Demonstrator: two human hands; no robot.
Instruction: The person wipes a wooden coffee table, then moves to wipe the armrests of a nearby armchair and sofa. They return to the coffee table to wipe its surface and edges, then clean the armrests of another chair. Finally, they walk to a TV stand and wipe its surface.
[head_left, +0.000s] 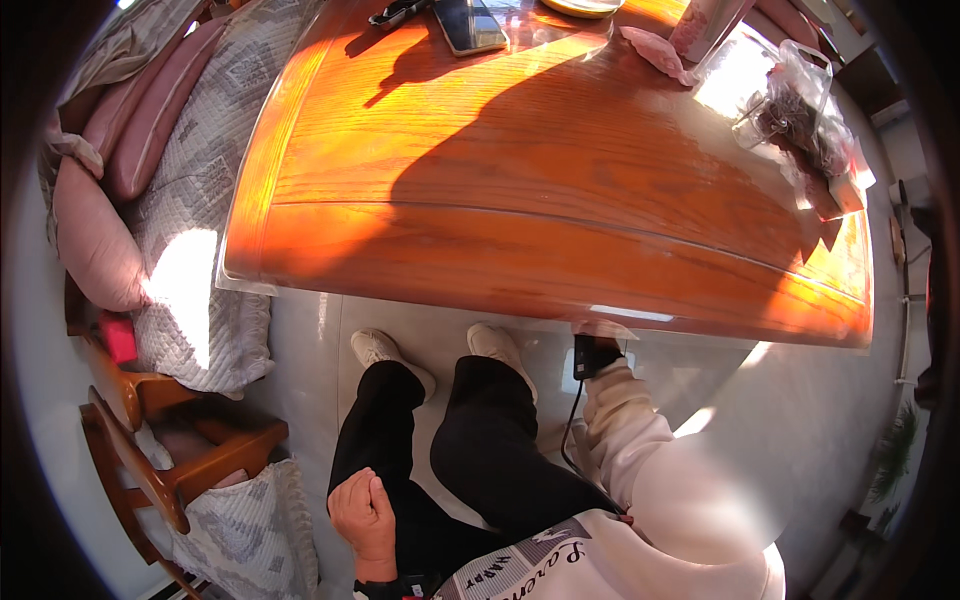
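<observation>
My left hand (364, 517) rests on my left thigh, in black trousers (487, 427). Its fingers are curled in and nothing shows in it. My right hand (600, 330) reaches to the near edge of a wooden table (480, 247). Its fingers are hidden under the edge and the clear table cover, so what it touches cannot be seen. A black device (582, 357) with a cable is strapped at the right wrist.
A phone (471, 26) lies at the table's far side, near a pink packet (658, 54). A clear plastic bag (806, 112) with things in it sits at the right. On the left stands a sofa with a quilted cover (202, 150), pink cushions (97, 240) and a wooden armrest (225, 450).
</observation>
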